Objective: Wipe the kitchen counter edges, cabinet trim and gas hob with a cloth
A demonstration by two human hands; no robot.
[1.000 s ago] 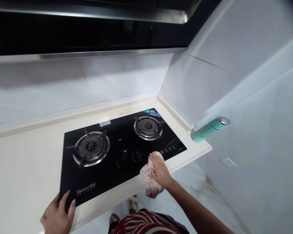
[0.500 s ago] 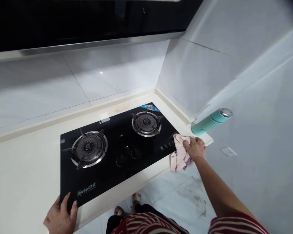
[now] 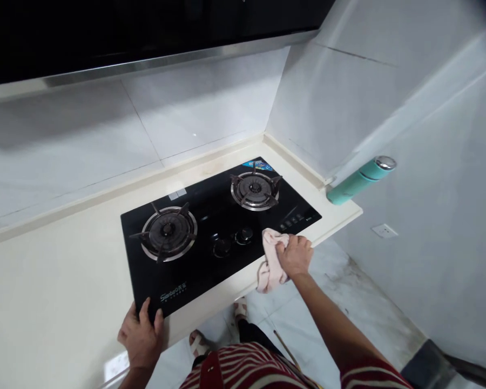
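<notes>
A pale pink cloth (image 3: 272, 259) is bunched under my right hand (image 3: 296, 256), whose fingers close on it at the front edge of the black gas stove (image 3: 210, 281). Part of the cloth lies on the glass and part hangs over the counter's edge. My left hand (image 3: 142, 330) rests with fingers apart on the stove's front left corner. Two burners with pan supports stand on the glass, a left burner (image 3: 167, 230) and a right burner (image 3: 255, 188). Between them and the front edge sit two control knobs (image 3: 233, 242).
A teal thermos flask (image 3: 353, 185) with a silver lid stands on the right end of the cream counter (image 3: 56, 281). Overhead hangs a dark range hood (image 3: 146, 32). Tiled walls close off the back and right, with a socket (image 3: 384, 231) on the right wall.
My right hand has moved the cloth leftward along the stove's front edge, away from its right corner. My left hand stays at the front left corner. The whole view has shifted slightly.
</notes>
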